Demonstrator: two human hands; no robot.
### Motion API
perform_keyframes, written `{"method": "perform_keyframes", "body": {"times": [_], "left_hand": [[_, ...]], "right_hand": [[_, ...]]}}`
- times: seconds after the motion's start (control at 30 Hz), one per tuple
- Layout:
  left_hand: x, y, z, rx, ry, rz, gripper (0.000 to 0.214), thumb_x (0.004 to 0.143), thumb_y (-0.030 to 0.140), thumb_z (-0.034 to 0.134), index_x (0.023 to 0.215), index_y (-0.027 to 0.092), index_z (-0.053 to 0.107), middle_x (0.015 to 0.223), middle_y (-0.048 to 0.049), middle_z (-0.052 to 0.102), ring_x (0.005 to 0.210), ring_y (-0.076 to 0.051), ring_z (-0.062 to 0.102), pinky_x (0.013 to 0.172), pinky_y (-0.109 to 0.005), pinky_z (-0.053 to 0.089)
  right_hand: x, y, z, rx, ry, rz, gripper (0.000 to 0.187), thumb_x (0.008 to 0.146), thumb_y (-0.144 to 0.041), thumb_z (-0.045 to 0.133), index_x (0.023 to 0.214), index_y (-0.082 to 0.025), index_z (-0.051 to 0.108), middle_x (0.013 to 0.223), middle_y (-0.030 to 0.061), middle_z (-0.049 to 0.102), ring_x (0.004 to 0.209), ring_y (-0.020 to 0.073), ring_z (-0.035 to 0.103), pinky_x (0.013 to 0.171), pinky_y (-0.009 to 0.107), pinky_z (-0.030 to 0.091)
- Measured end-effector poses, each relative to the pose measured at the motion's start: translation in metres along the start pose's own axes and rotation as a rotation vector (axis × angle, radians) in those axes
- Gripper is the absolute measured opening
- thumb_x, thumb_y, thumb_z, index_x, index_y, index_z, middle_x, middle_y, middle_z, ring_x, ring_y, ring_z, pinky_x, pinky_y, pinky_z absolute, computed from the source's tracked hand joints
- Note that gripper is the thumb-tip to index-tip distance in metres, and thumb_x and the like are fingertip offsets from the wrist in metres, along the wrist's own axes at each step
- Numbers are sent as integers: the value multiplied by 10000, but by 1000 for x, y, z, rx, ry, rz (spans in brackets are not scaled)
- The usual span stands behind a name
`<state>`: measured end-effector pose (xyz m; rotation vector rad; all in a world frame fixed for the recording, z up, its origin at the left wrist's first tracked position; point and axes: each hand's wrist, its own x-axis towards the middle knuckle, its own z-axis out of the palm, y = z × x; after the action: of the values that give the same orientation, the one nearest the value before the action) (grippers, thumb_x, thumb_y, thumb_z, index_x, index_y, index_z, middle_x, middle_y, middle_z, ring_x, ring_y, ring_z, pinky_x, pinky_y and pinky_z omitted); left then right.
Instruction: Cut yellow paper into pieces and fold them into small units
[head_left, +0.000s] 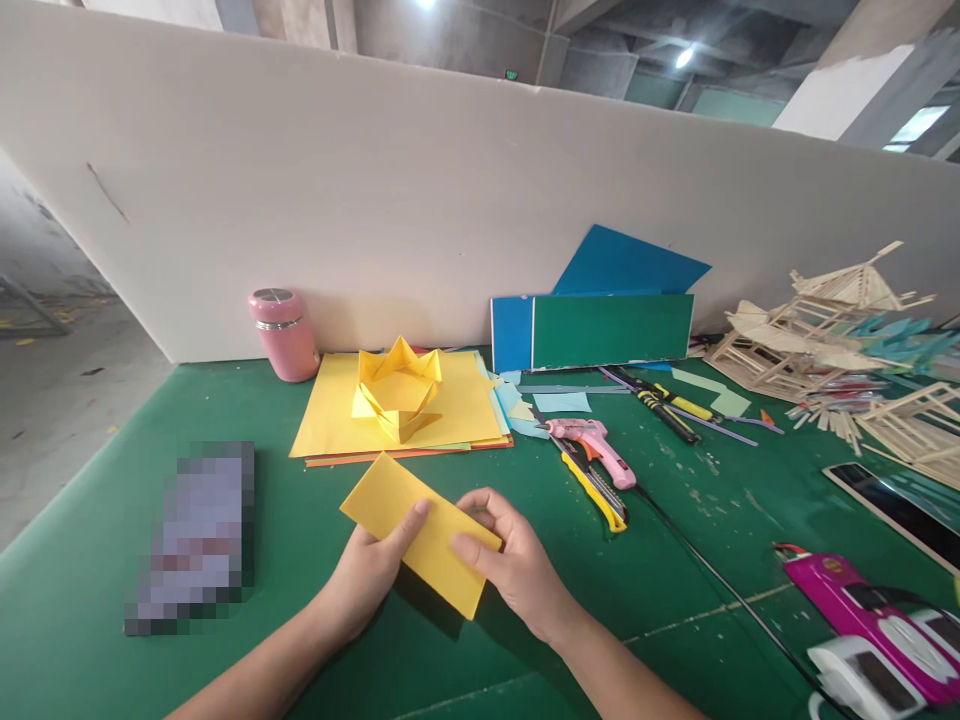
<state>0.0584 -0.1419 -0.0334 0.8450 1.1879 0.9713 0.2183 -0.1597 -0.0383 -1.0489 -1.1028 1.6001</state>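
Observation:
A folded rectangle of yellow paper (420,515) is held tilted above the green table by both hands. My left hand (367,570) grips its left side, thumb on top and fingers hidden beneath. On the right end, my right hand (517,560) pinches the paper with the thumb on top and the fingers curled behind the edge. Just beyond the hands, a folded yellow paper crown shape (397,425) with pointed tips sits on a stack of coloured paper sheets (322,420), the top one yellow.
The green table (315,660) carries a pink glue gun (596,445), a yellow utility knife (596,495), a pink flask (289,340) and a blurred-out object (199,530). Rightward are pliers (664,410), wooden stick models (802,330), a phone (900,510) and a magenta power strip (862,610). A white partition (375,200) stands behind.

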Motion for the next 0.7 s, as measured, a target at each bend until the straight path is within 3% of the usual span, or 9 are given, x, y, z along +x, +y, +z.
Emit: {"method": "perform_keyframes", "body": {"times": [0.07,0.13,0.2,0.37,0.53,0.7], "left_hand": [[1,3,-1,-12,-14,-21,500,604,561,770,862,158,625,866,-94,722,805,-278,688,737,-382,558],[1,7,-3,-26,-48,-44,507,600,553,774,872,150,629,869,-105,724,805,-280,691,745,-388,555],[1,9,-5,-34,-98,-78,507,598,551,776,865,144,633,856,-107,724,801,-279,693,753,-387,549],[0,11,-7,-42,-204,-136,504,592,527,795,892,154,637,813,-63,707,749,-236,680,716,-350,542],[-1,11,-8,-84,-224,-146,557,594,490,808,1021,183,625,803,-36,685,733,-220,667,686,-340,546],[-2,12,-9,-205,-303,-158,398,625,406,811,910,175,656,862,-49,672,758,-211,655,703,-328,546]], "right_hand": [[-2,-1,-3,8,-86,-44,566,743,-592,649,1156,-255,458,863,16,634,726,169,623,662,286,504],[-4,-3,-7,-22,-161,-105,534,835,-612,513,1221,-246,465,926,53,645,801,190,635,718,318,512],[-4,-5,-12,-46,-213,-141,419,905,-538,423,1137,-221,569,981,74,654,897,202,631,783,333,506],[-2,-6,-17,-212,-262,-228,219,882,-285,500,965,-220,692,966,40,689,887,170,636,761,275,504],[-1,-3,-14,-435,-285,-396,235,893,-255,508,960,-226,732,893,50,704,797,152,639,677,229,503],[-3,-3,-11,-468,-294,-425,298,946,-327,455,992,-236,734,920,63,712,795,152,655,667,226,516]]}}
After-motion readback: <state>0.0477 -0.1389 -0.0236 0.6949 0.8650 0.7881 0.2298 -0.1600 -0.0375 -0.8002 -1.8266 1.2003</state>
